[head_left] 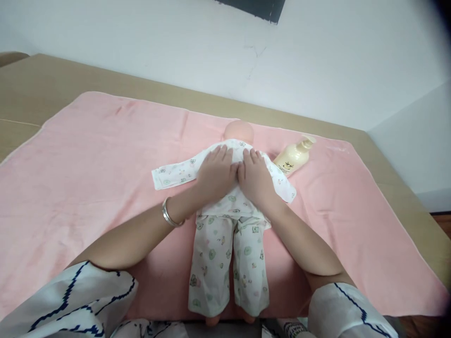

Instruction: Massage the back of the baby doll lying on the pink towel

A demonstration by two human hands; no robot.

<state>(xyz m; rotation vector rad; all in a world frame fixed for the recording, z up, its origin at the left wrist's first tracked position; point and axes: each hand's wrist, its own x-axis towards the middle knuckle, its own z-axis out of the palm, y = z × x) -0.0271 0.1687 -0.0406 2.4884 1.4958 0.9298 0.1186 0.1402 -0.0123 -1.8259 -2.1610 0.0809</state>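
A baby doll (225, 234) in white printed pyjamas lies face down on a pink towel (88, 178), head away from me. My left hand (214, 171) rests flat on the doll's upper back, fingers stretched out. My right hand (256, 176) lies flat beside it on the back, thumbs nearly touching. A silver bangle (169, 215) sits on my left wrist. The doll's bald head (239, 131) shows beyond my fingers; its feet reach the near edge.
A cream lotion bottle (294, 157) lies on its side on the towel just right of the doll's shoulder. The towel covers a tan table (31, 89) set against a white wall. The table's right edge drops off at far right.
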